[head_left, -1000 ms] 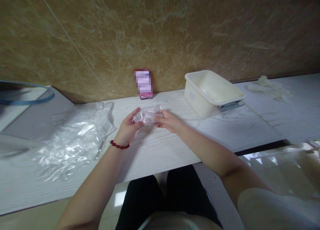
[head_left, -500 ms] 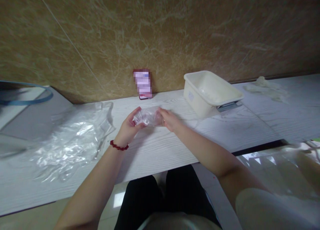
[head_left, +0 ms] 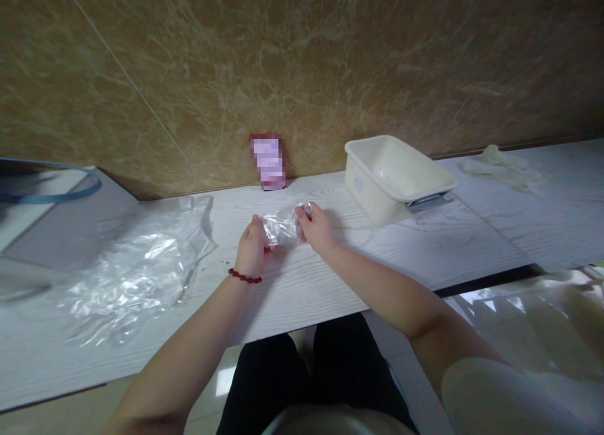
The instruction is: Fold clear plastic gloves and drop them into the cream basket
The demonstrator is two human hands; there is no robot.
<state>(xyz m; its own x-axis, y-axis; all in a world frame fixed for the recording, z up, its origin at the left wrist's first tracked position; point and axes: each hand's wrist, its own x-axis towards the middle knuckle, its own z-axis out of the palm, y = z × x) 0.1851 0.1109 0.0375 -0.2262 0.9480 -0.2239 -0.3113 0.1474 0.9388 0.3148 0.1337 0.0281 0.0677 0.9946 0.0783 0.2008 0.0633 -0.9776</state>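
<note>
Head view: a small clear plastic bag (head_left: 282, 227) is pinched at its ends by the left hand (head_left: 251, 252) and right hand (head_left: 315, 228), just in front of the red card (head_left: 268, 161), left of the white tub (head_left: 394, 177).

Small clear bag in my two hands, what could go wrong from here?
1. The small clear bag is pinched at its ends by the left hand and the right hand; pulling apart could tear the film or let it slip.
2. If dropped leftward, it might be hard to spot against the heap of clear plastic.
3. The white tub stands near the right hand; a wide sweep might knock it.
</note>
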